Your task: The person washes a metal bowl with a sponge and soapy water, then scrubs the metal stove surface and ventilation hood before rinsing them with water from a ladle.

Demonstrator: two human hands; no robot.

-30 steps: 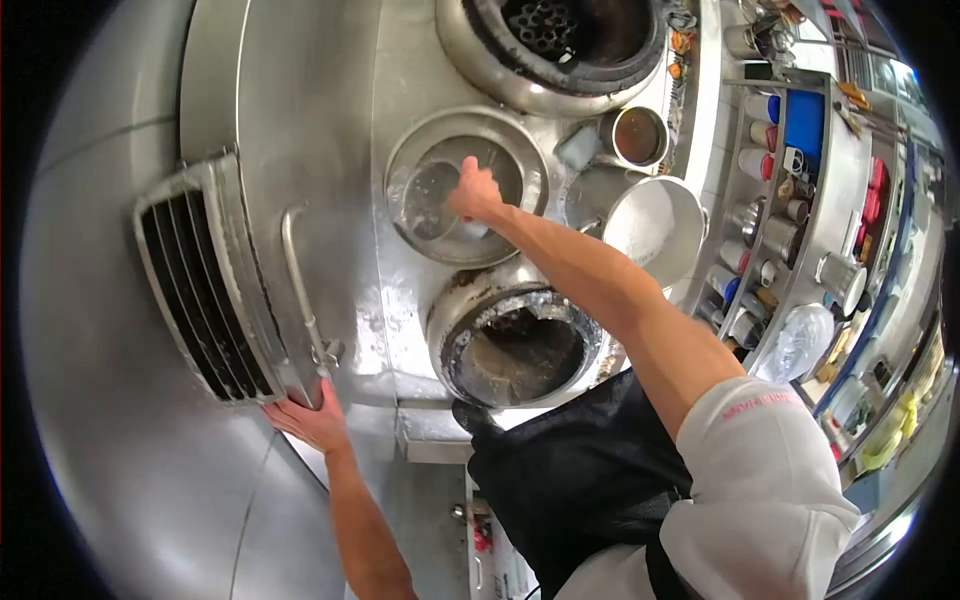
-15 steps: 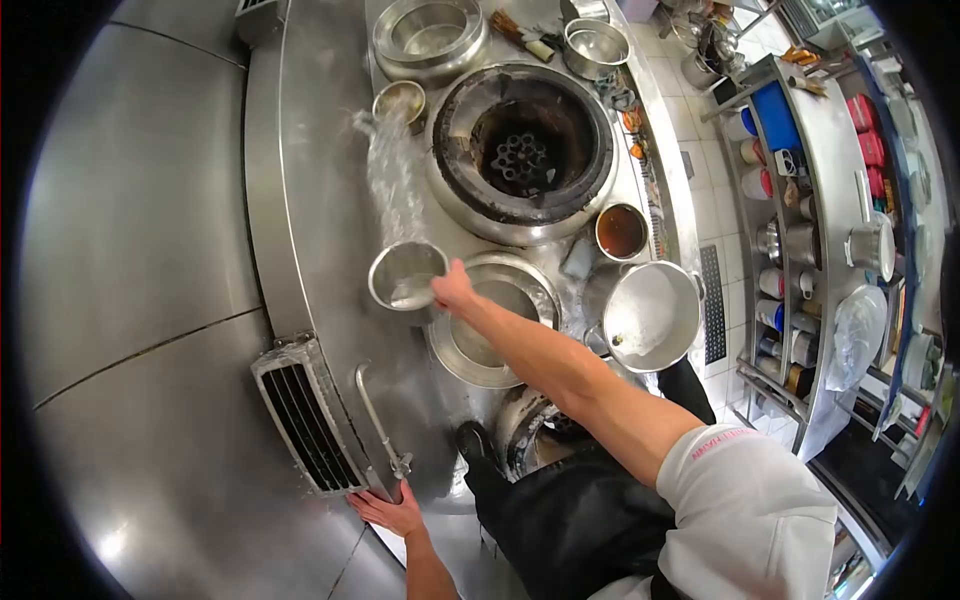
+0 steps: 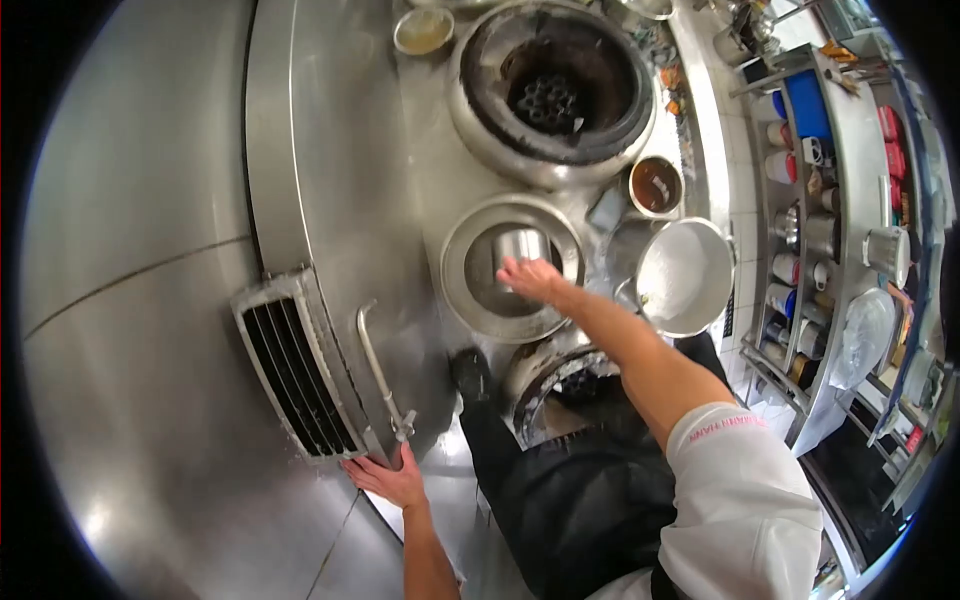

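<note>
This is a commercial restaurant kitchen, built around a stainless-steel wok range [image 3: 330, 150] with a large round burner well [image 3: 553, 95] showing a ring of gas jets and a second, soot-blackened well [image 3: 570, 385] nearer the person. A steel pot [image 3: 685, 275], a sauce container [image 3: 655, 185] and a rack of condiment jars and cups [image 3: 810, 220] over a white tiled floor complete the cook's line.
</note>
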